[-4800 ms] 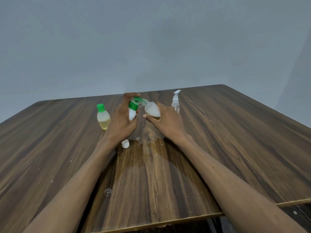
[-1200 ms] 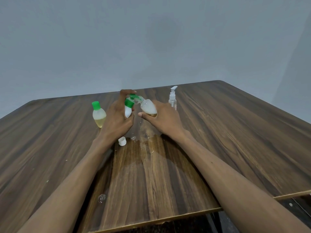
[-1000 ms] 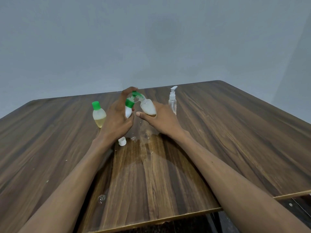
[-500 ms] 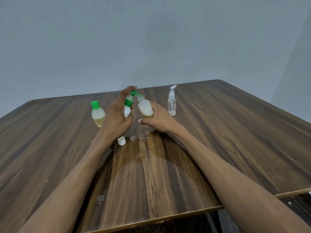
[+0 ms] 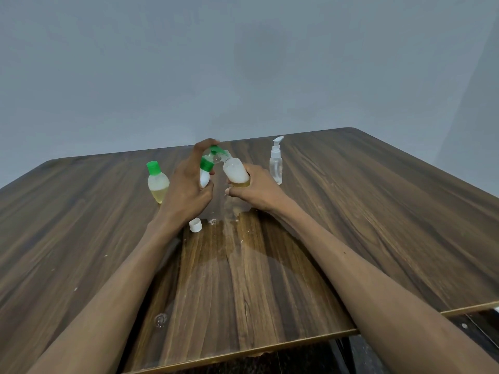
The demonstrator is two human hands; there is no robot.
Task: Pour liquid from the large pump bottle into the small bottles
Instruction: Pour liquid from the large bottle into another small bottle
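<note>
My left hand [image 5: 186, 190] hides most of the small green-capped bottle [image 5: 205, 172] it grips; only the cap, its flipped lid and a strip of white body show. My right hand [image 5: 256, 190] grips the frothy bottle [image 5: 235, 172], tilted left, its base lost behind my fingers; whether the two mouths touch is hard to make out. A second green-capped bottle [image 5: 157, 182] stands left, the clear pump bottle [image 5: 276, 161] right. A white cap [image 5: 195, 225] lies near my left wrist, beside a wet patch [image 5: 243, 247] on the worktop [image 5: 378, 225].
</note>
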